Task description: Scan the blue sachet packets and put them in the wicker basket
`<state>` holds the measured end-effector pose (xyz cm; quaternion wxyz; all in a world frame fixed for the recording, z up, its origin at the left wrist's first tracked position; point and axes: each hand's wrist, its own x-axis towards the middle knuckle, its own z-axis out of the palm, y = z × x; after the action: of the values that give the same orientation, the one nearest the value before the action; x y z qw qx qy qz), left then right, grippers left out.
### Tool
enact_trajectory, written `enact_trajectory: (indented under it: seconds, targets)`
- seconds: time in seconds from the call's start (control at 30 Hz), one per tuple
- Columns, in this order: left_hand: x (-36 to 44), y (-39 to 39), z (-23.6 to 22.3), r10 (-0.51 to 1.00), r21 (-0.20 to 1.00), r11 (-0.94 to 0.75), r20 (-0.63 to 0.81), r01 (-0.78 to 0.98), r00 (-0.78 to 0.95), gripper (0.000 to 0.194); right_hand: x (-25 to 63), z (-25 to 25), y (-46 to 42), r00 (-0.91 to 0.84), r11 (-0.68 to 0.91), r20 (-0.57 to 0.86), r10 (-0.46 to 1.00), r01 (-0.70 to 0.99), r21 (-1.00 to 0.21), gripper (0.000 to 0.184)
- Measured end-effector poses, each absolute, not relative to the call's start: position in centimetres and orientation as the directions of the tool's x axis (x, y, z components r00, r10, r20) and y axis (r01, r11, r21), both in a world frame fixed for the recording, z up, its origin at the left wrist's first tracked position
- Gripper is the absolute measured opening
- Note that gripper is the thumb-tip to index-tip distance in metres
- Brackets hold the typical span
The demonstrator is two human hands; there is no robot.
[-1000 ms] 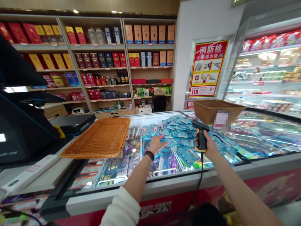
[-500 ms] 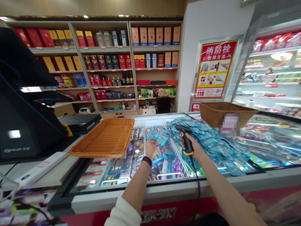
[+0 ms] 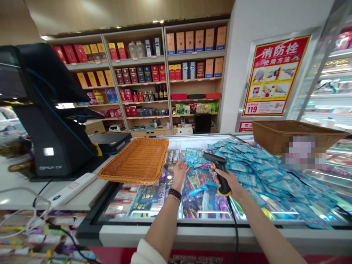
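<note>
My left hand (image 3: 180, 172) is closed on a small blue packet (image 3: 190, 156), held up above the glass lid of the chest freezer (image 3: 176, 231). A beaded bracelet circles that wrist. My right hand (image 3: 227, 179) grips a black barcode scanner (image 3: 217, 165) with a yellow base, its head pointing left at the packet. The scanner's black cord hangs down over the freezer's front edge. A heap of blue packets (image 3: 255, 172) lies on the glass to the right of both hands.
An orange wicker tray (image 3: 136, 161) rests on the freezer's left corner. A brown wicker basket (image 3: 294, 135) stands at the right. A black checkout terminal (image 3: 49, 121) and a white bar (image 3: 68, 189) sit on the counter at left. Shelves of boxed goods line the back wall.
My left hand picked one blue packet off the heap and drew it left and up. The scanner swung left to face it. My view shifted to the left.
</note>
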<state>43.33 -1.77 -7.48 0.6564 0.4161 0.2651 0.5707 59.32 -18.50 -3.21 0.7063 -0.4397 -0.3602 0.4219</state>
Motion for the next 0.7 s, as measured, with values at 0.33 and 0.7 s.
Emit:
enact_trajectory:
  seconds: [0.33,0.7]
  targets:
    - [43.4,-1.8,-7.4,0.976,0.859,0.007,0.104,-0.511,0.189,0.048,58.4,-2.8,-19.1,0.410,0.216,0.104,0.906,-0.239,-0.947,0.069]
    - [43.6,-2.1,-7.2,0.980,0.876,-0.016,0.110,-0.482,0.168,0.052,57.2,-2.6,-18.8,0.432,0.265,0.175,0.885,-0.157,-0.951,0.067]
